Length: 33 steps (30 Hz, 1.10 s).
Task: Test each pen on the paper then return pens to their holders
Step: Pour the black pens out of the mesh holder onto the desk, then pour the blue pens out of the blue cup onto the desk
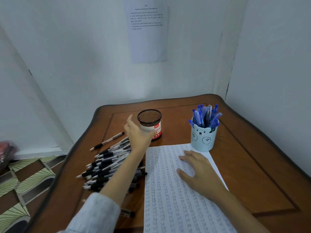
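A black mesh pen holder (pixel 149 117) with a white and red label stands on the table; it looks empty. My left hand (pixel 137 134) reaches to its left side, fingers curled across the label and thumb sticking up. A pile of black pens (pixel 107 163) lies under my left forearm, with one pen (pixel 107 141) apart at the far left. My right hand (pixel 199 172) rests flat on the paper (pixel 165 195), a sheet covered in rows of pen marks. A pale blue bear holder (pixel 202 139) full of blue pens (pixel 206 116) stands just beyond the paper.
The brown wooden table (pixel 252 165) sits in a corner with white walls behind and to the right. A printed sheet (pixel 147 31) hangs on the back wall. Patterned floor (pixel 25 182) lies off the table's left edge.
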Motion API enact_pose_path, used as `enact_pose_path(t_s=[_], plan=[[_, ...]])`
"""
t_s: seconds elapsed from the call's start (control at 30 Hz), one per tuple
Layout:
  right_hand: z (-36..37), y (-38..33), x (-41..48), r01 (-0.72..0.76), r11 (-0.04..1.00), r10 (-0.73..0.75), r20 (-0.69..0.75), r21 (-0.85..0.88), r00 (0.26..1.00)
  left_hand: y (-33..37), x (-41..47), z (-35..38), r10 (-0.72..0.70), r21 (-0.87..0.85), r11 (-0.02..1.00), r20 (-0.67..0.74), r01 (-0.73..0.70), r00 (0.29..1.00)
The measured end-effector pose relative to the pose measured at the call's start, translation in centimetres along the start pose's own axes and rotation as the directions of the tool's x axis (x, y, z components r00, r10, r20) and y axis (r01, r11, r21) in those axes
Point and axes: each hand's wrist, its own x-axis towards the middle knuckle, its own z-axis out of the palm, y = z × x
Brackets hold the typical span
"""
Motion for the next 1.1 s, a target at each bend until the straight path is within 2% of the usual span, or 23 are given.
enact_pose_path(t_s=[0.07,0.13,0.2,0.27,0.33,0.37,0.43,0.53,0.6,0.77,0.9,1.1], plan=[[-0.3,-0.2,0.1,-0.025,0.985,0.044,-0.105,0.174,0.994,0.2,-2.7,-0.1,0.201,0.071,0.978,-0.049,-0.197,0.978],[-1.0,-0.4,-0.1,-0.058,0.933,0.159,-0.261,0.355,0.952,0.0,-5.5,0.2,0.318,0.091,0.941,0.077,-0.325,0.945],[-1.8,-0.4,-0.4,-0.126,0.842,0.347,-0.347,0.525,0.871,-1.0,-8.0,0.8,0.334,0.096,0.924,0.263,-0.369,0.905],[-2.2,-0.1,-0.3,-0.15,0.728,0.504,-0.374,0.669,0.778,-2.2,-9.9,1.5,0.294,0.139,0.915,0.411,-0.378,0.863],[-2.5,0.3,0.1,-0.135,0.631,0.593,-0.363,0.764,0.718,-3.0,-11.2,1.9,0.198,0.238,0.904,0.503,-0.356,0.841],[-2.6,0.4,0.4,-0.137,0.606,0.61,-0.347,0.784,0.712,-3.4,-11.5,2.0,0.177,0.278,0.89,0.519,-0.361,0.836],[-3.0,0.9,1.1,-0.145,0.608,0.594,-0.325,0.781,0.736,-3.5,-11.7,2.0,0.187,0.308,0.873,0.505,-0.379,0.842],[-3.4,2.2,3.0,-0.176,0.657,0.527,-0.281,0.733,0.802,-3.4,-11.7,2.1,0.209,0.301,0.873,0.48,-0.384,0.852],[-3.8,2.8,4.3,-0.212,0.689,0.513,-0.26,0.693,0.818,-3.5,-11.8,2.1,0.22,0.293,0.872,0.479,-0.392,0.85],[-4.5,3.3,5.8,-0.174,0.715,0.439,-0.241,0.677,0.866,-3.8,-11.5,2.1,0.221,0.271,0.886,0.465,-0.375,0.857],[-5.8,3.7,4.3,-0.129,0.774,0.412,-0.34,0.62,0.845,-3.8,-11.5,2.1,0.218,0.269,0.889,0.462,-0.37,0.86],[-9.8,5.8,0.1,-0.034,0.93,0.224,-0.492,0.366,0.841,-3.8,-11.4,2.0,0.204,0.267,0.895,0.469,-0.358,0.859]])
